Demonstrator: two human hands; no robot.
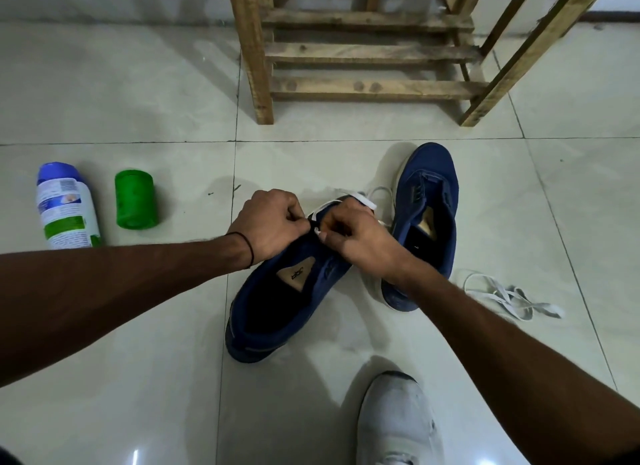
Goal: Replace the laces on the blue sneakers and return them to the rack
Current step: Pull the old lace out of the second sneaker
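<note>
Threading a white lace into the near blue sneaker on the tiled floor.
The lace is pinched at the eyelets by the left grip and the right grip, both with fingers curled tight around it. The second blue sneaker is set just beside, toe toward the wooden rack; a loose lace is laid at its right.

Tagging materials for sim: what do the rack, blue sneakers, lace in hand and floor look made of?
rack: raw, unfinished wood; knots and grain show.
blue sneakers: matte textile or suede, no shine; cannot tell which.
lace: flat white band, probably woven fabric.
floor: glossy pale tiles, likely ceramic; grout lines and reflections.
</note>
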